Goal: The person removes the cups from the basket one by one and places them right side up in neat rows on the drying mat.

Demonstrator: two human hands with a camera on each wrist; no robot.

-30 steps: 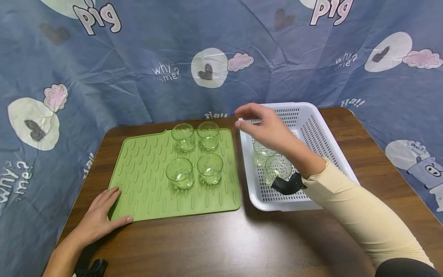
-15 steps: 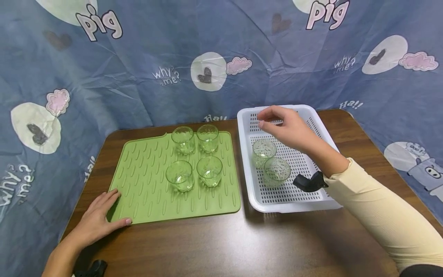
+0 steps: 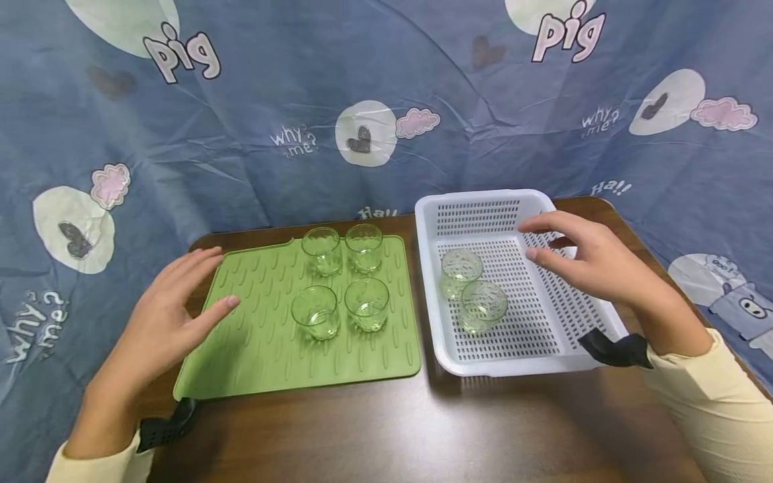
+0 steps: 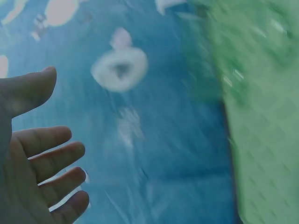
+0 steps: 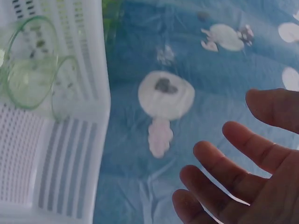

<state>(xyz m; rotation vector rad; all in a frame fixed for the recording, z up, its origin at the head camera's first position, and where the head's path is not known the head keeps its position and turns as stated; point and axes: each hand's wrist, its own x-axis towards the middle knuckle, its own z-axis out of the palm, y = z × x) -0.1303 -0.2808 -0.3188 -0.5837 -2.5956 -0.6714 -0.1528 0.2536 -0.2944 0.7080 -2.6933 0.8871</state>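
Observation:
My left hand [image 3: 166, 322] hovers over the left edge of the green ribbed mat [image 3: 253, 355], thumb and fingers spread, holding nothing. Over the right side of the white perforated basket [image 3: 443, 335] hangs my right hand [image 3: 594, 258], its fingers relaxed and nothing between them. Inside the basket, at its left, stand two clear green-tinted glasses, a rear glass [image 3: 461, 272] and a front glass [image 3: 483, 307]. Several like glasses are grouped upright on the right half of the mat, among them a front-left glass [image 3: 317, 312] and a back-right glass [image 3: 364, 247]. Both wrist views show the hands' loose fingers.
Mat and basket lie side by side on a brown wooden table [image 3: 362, 429], with a narrow strip of wood between them. Behind the table hangs a blue printed cloth [image 3: 253, 134], which also runs along both sides.
My right hand has moved right, from the basket's left rim to its right side. My left hand has lifted off the mat's left edge. The glasses stay where they were.

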